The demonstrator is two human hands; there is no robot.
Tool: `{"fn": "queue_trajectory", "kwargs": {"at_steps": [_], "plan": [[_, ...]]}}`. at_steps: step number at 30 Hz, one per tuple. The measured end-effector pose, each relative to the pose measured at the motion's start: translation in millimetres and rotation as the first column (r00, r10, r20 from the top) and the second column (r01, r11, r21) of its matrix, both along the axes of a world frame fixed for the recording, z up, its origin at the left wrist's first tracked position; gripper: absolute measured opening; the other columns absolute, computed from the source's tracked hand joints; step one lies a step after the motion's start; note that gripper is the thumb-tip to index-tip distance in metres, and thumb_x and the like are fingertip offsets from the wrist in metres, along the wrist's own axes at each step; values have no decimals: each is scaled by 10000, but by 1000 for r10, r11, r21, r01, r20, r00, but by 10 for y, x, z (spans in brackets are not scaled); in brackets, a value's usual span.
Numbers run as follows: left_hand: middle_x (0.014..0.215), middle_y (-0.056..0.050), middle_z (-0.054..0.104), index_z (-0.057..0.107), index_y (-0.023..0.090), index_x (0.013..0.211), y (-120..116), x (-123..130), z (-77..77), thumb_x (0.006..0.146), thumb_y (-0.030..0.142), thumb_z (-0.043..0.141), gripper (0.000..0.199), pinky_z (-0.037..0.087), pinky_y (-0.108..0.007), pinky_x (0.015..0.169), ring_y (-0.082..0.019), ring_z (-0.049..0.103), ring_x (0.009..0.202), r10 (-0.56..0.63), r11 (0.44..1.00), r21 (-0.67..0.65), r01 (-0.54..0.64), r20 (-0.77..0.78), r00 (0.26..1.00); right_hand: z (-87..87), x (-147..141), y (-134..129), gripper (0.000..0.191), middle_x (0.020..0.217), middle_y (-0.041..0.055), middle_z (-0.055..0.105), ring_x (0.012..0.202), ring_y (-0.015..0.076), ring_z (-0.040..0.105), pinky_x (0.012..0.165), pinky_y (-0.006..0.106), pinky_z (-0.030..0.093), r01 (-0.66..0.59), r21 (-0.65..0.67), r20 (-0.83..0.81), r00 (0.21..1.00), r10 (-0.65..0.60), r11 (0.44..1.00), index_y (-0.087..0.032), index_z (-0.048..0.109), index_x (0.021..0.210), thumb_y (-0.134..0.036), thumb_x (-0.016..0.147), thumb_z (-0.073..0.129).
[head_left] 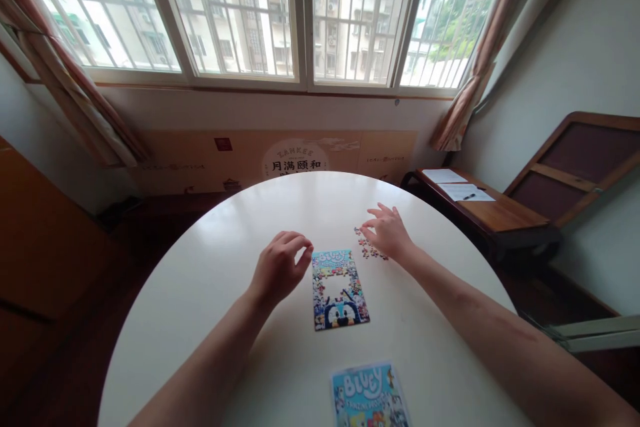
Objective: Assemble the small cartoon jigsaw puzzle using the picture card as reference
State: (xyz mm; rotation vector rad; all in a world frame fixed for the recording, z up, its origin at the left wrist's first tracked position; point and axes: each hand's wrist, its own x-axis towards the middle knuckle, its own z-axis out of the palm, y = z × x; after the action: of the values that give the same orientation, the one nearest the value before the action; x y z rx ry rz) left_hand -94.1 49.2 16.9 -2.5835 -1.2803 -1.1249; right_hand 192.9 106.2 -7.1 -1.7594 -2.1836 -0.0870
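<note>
A partly assembled jigsaw puzzle (342,313) lies on the white round table, its middle showing a pale gap. The word BLUEY runs across its top, and a blue cartoon dog's head fills the lower part. My left hand (281,265) is at the puzzle's upper left edge, thumb and forefinger drawn together; anything between them is too small to make out. To the upper right, my right hand (389,232) pinches at a puzzle piece (357,231) with thumb and forefinger, its other fingers raised and spread. Several loose puzzle pieces (368,250) lie scattered under and beside that hand.
A BLUEY picture sheet (369,392) lies near me on the round table (200,320), cut off by the frame. Beyond the right edge, a wooden bench (517,213) holds papers (467,192) and a pen. A barred window (240,13) and a printed cardboard panel (390,153) stand ahead.
</note>
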Motion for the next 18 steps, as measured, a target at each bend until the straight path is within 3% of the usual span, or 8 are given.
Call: {"fn": "queue_trajectory", "kwargs": {"at_steps": [3,8,13,18], "plan": [[934,-69,719,665,195,865,-8,6,-8,957,210,540,156,536,-403,818,-238,634,911,1,1000,-4,-1,-4,1000,119,-116,56,273,1374,118,635,1418,366,373,1181,630,147,17,-75,40,999,-14,997,-229,811,958,-414,935,611],[934,-68,718,671,194,868,-15,3,1,956,218,543,157,528,-389,820,-233,631,903,9,1000,-1,-8,19,1000,223,-284,190,150,1074,152,740,1228,362,510,1148,625,191,52,-178,60,997,-42,983,-195,807,816,-287,859,698],[929,-73,718,683,183,865,-20,0,8,953,209,536,173,525,-381,811,-228,624,896,1,999,-35,0,14,1000,324,-344,285,24,886,130,761,1117,357,579,991,503,417,74,-283,-31,996,-86,956,-200,796,745,-205,732,777],[926,-63,713,698,190,860,-45,4,31,935,200,551,166,539,-333,730,-200,627,854,-67,995,-73,71,55,996,432,-383,41,142,924,76,779,825,203,689,753,322,528,-91,-344,-279,960,-9,934,-187,785,901,-279,827,706]]}}
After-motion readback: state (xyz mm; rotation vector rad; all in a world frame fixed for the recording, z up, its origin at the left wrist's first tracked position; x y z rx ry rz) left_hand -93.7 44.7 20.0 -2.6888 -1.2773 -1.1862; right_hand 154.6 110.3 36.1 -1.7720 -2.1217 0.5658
